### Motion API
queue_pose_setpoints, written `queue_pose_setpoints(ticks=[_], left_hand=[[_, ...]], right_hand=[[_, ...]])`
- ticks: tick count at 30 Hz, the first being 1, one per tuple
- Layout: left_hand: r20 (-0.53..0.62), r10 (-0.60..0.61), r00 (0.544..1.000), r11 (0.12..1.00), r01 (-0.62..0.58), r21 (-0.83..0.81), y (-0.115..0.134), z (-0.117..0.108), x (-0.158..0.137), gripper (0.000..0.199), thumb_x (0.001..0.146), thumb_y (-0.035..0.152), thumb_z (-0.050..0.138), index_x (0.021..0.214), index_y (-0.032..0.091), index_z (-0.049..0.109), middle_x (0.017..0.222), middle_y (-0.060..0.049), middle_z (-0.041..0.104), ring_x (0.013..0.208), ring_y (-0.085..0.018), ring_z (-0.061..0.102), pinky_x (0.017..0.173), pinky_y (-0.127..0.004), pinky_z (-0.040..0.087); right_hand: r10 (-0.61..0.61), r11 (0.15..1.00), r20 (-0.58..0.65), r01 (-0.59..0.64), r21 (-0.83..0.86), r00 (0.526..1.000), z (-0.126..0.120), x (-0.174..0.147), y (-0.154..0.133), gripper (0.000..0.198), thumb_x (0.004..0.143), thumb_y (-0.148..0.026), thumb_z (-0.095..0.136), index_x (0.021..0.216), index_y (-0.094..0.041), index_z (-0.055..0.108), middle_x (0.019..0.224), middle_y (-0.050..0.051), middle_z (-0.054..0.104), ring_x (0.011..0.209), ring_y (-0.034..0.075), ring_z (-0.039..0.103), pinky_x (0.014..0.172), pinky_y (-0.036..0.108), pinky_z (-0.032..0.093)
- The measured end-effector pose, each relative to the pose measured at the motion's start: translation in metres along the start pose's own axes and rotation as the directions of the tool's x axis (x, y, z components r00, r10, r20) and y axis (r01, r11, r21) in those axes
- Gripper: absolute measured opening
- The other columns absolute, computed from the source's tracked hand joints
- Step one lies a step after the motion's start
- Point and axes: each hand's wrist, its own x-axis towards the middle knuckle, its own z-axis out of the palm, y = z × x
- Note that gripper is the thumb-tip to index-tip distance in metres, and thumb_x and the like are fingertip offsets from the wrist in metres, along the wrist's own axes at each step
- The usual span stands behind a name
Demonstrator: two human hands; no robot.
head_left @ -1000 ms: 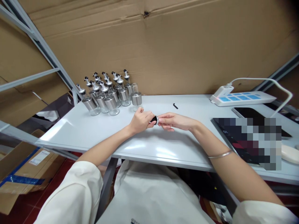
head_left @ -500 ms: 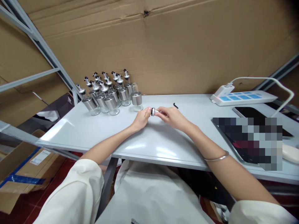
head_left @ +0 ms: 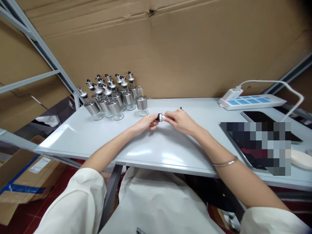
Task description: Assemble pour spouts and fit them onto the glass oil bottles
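Through the head camera I found the pouring spout (head_left: 160, 117) at the centre of the frame, held above the table (head_left: 143, 146) between the two hands. Its long axis ran roughly left to right: the dark end pointed to the left hand (head_left: 145, 123), the slim metal end to the right hand (head_left: 180, 121). I recorded both hands as grasping it, the left by its dark end, the right pinching the metal end between thumb and fingers.

The topless bottle (head_left: 141, 103) stood upright, up and to the left of the spout, just beyond the left fingertips; the left hand was clearly the nearer. Capped bottles (head_left: 114, 107) were grouped left of it.

I noted these limits: the right fingers covered the spout's tip and the left fingers part of its dark end. A small black piece (head_left: 181, 108) was mostly hidden behind the right hand. A pixelated patch (head_left: 260, 148) at lower right was unreadable.
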Motion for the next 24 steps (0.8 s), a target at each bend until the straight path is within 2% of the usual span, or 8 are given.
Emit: queue_pose_setpoints(ticks=[5,8,11,13,15,18,21,24], left_hand=[[-0.027,0.042,0.999,0.994,-0.039,0.107,-0.002,0.004,0.000,0.035,0.089,0.049,0.044,0.078,0.016,0.048,0.059,0.006,0.035,0.046,-0.006,0.041,0.048,-0.020,0.037],[-0.068,0.153,0.986,0.926,-0.119,0.358,0.001,0.003,-0.002,0.031,0.092,0.040,0.039,0.078,0.015,0.049,0.058,0.005,0.044,0.051,-0.007,0.049,0.057,-0.022,0.043],[-0.006,0.360,0.933,0.680,-0.257,0.687,0.005,-0.002,-0.007,0.022,0.092,0.032,0.044,0.087,0.014,0.056,0.063,0.002,0.057,0.059,-0.009,0.054,0.065,-0.023,0.044],[0.085,0.464,0.882,0.509,-0.344,0.789,0.006,-0.006,-0.010,0.020,0.091,0.030,0.046,0.096,0.014,0.057,0.076,-0.001,0.063,0.068,-0.011,0.057,0.068,-0.023,0.045],[0.166,0.537,0.827,0.368,-0.407,0.836,0.006,-0.009,-0.012,0.023,0.093,0.031,0.044,0.102,0.014,0.056,0.087,-0.005,0.065,0.075,-0.012,0.060,0.069,-0.023,0.046],[0.289,0.615,0.733,0.113,-0.445,0.888,0.004,-0.012,-0.012,0.028,0.096,0.032,0.038,0.104,0.013,0.057,0.090,-0.009,0.066,0.080,-0.014,0.062,0.073,-0.026,0.047],[0.412,0.644,0.644,-0.126,-0.442,0.888,0.005,-0.015,-0.013,0.028,0.096,0.031,0.037,0.105,0.014,0.057,0.093,-0.011,0.068,0.084,-0.015,0.064,0.074,-0.028,0.047],[0.479,0.661,0.577,-0.230,-0.452,0.862,0.009,-0.015,-0.014,0.025,0.096,0.029,0.037,0.108,0.016,0.056,0.096,-0.010,0.068,0.088,-0.016,0.064,0.075,-0.029,0.047]], right_hand=[[0.192,0.956,0.074,-0.203,0.212,0.979,-0.007,-0.001,-0.005,0.034,0.087,-0.046,0.044,0.073,-0.019,0.058,0.053,-0.005,0.037,0.052,0.011,0.033,0.055,0.026,0.025],[0.262,0.906,0.114,-0.285,0.314,0.958,-0.010,-0.002,-0.008,0.035,0.085,-0.046,0.045,0.067,-0.018,0.054,0.054,-0.004,0.035,0.053,0.010,0.031,0.054,0.026,0.025],[0.301,0.819,0.191,-0.356,0.450,0.934,-0.009,-0.002,-0.006,0.038,0.084,-0.050,0.047,0.064,-0.018,0.050,0.050,-0.005,0.034,0.049,0.009,0.030,0.052,0.026,0.024],[0.295,0.760,0.242,-0.380,0.527,0.924,-0.008,-0.001,-0.004,0.041,0.083,-0.053,0.049,0.061,-0.018,0.047,0.046,-0.006,0.033,0.046,0.009,0.029,0.051,0.026,0.023],[0.276,0.712,0.287,-0.396,0.581,0.917,-0.008,-0.001,-0.003,0.044,0.083,-0.055,0.051,0.057,-0.019,0.044,0.043,-0.006,0.033,0.043,0.008,0.028,0.049,0.027,0.024],[0.249,0.642,0.360,-0.432,0.634,0.899,-0.010,-0.001,-0.003,0.049,0.082,-0.058,0.052,0.055,-0.020,0.042,0.041,-0.005,0.034,0.039,0.008,0.028,0.047,0.027,0.025],[0.210,0.544,0.442,-0.480,0.688,0.872,-0.014,-0.003,-0.003,0.048,0.080,-0.060,0.055,0.055,-0.020,0.044,0.038,-0.007,0.032,0.036,0.007,0.027,0.050,0.029,0.034],[0.148,0.445,0.515,-0.522,0.728,0.845,-0.017,-0.005,-0.004,0.050,0.081,-0.060,0.054,0.052,-0.022,0.040,0.036,-0.010,0.027,0.034,0.007,0.025,0.066,0.034,0.044]])
